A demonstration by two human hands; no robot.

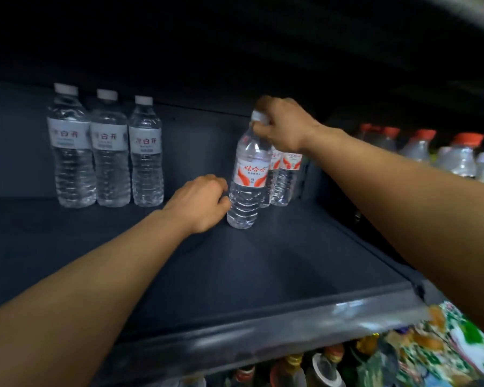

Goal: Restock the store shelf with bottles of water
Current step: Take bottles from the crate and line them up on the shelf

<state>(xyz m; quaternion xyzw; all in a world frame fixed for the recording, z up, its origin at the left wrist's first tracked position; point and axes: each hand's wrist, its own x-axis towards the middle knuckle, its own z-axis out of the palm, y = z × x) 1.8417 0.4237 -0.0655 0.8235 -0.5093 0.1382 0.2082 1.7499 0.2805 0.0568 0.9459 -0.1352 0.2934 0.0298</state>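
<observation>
- Three water bottles stand in a row at the back left of the shelf.
- A single bottle stands right of the middle, in front of two more bottles.
- The right hand is on its cap; the left hand touches its lower left side.
- Further bottles stand beyond the shelf's right end.

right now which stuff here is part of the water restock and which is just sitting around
In the job:
red-label bottle, right hand gripping its cap, left hand at its base
red-label bottles behind
grey-label bottles
shelf

Just there:
orange-cap bottles
drinks on lower shelf
</observation>
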